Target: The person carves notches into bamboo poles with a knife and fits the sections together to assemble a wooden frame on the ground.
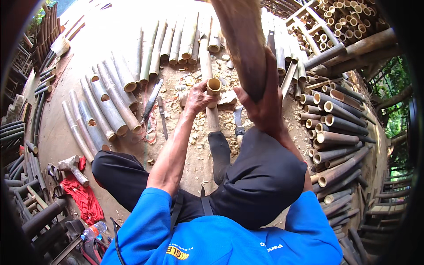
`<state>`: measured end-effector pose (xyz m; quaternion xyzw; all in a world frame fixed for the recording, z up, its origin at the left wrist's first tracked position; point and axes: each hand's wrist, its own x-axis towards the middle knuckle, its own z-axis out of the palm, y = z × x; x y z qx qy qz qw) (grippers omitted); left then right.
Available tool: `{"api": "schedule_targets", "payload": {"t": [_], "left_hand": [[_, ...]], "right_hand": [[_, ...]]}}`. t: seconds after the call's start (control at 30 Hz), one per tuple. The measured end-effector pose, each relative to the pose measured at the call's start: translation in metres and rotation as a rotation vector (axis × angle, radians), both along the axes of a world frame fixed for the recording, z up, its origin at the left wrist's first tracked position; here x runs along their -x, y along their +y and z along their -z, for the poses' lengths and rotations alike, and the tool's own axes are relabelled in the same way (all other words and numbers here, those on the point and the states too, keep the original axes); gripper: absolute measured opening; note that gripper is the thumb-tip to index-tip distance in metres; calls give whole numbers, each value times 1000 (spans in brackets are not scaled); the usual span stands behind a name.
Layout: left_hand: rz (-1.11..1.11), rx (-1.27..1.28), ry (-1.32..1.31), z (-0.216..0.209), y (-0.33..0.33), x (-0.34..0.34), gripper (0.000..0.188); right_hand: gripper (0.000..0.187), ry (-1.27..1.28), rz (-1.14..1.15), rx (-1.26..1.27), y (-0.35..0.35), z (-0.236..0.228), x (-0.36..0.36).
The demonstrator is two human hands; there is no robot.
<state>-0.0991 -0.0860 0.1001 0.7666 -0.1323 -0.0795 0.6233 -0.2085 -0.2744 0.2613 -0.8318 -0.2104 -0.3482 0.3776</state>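
The pale-rimmed bamboo tube (214, 85) sits in the left hand (198, 97), its fingers wrapped around it. Right of the tube, the right hand (264, 101) has its fingers clamped on a thick brown pole (245, 44), which could bang the left hand if that grip slips.

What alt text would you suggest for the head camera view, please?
The left hand grips a bamboo tube while the right hand holds a thick brown piece, partly out of frame. Pale chips litter the ground; cut bamboo poles lie around.
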Motion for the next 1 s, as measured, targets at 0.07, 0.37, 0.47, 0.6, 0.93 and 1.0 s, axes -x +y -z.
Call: {"api": "schedule_targets", "payload": {"t": [0.07,0.37,0.47,0.6,0.93,1.0], "left_hand": [[61,78,29,-13,-28,1,54],[32,26,-105,2,-10,-2,41],[-11,-25,-133,-1,-16,-1,44],[-193,18,-168,-11,-31,5,56],[-170,333,-30,-6,-16,35,45],[-202,363,-21,-4,-23,32,46]], "right_hand": [[96,135,26,34,-21,32,9],[96,669,15,125,-8,31,-13],[100,482,68,26,-19,24,-14],[96,607,193,-110,-59,69,-11],[93,977,508,-7,-110,240,-38],[84,1028,534,-16,-112,239,-61]]}}
